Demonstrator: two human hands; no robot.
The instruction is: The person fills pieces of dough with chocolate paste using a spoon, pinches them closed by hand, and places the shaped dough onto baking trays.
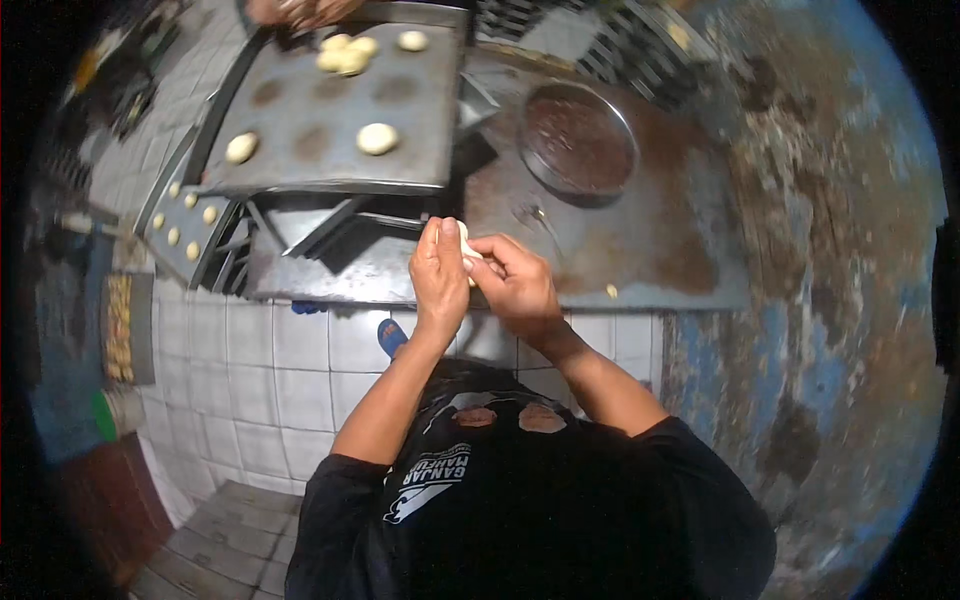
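Note:
My left hand (437, 280) and my right hand (520, 292) meet at the front of the metal table (660, 265), closed round a piece of pale dough (466, 244), mostly hidden by the fingers. Beyond them, a raised baking tray (270, 170) carries several dough balls (377, 138), some clustered at the back. A round pan of brown paste (578, 140) sits to the right, with a metal spoon (535, 218) in front of it and a small pale scrap (612, 291) near the table edge.
Another tray with dough balls (185, 228) is at the left. A co-worker's hands (295, 10) show at the top edge. A long tray of small pieces (119, 330) and a white-and-green container (117, 413) stand at far left. Dark racks (640, 55) are at the back.

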